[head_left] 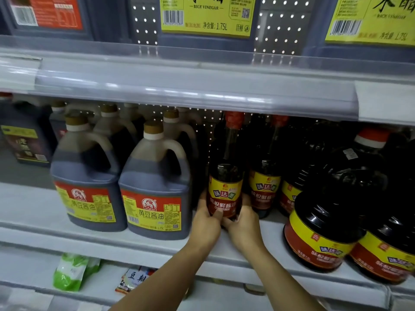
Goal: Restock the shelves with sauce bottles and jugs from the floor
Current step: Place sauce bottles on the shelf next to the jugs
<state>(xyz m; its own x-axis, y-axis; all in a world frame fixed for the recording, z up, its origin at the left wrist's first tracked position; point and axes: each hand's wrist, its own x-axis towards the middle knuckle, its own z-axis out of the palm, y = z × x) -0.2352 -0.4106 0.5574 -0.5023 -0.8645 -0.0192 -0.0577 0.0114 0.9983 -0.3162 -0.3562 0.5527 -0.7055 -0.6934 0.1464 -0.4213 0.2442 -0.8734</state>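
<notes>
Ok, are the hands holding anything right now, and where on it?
Yes. Both hands grip one tall dark sauce bottle low on its body, at the labelled base: the left hand on its left side, the right hand on its right.

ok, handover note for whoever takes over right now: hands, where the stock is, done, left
Left hand and right hand: both grip the base of one tall sauce bottle, upright on the middle shelf.
Beside it: soy sauce jugs to its left, matching bottles to its right, round jugs at the front right.
Done: this shelf looks largely stocked.
Left: seat and release the held bottle. The floor stock is out of view, so the remainder is unknown.
</notes>
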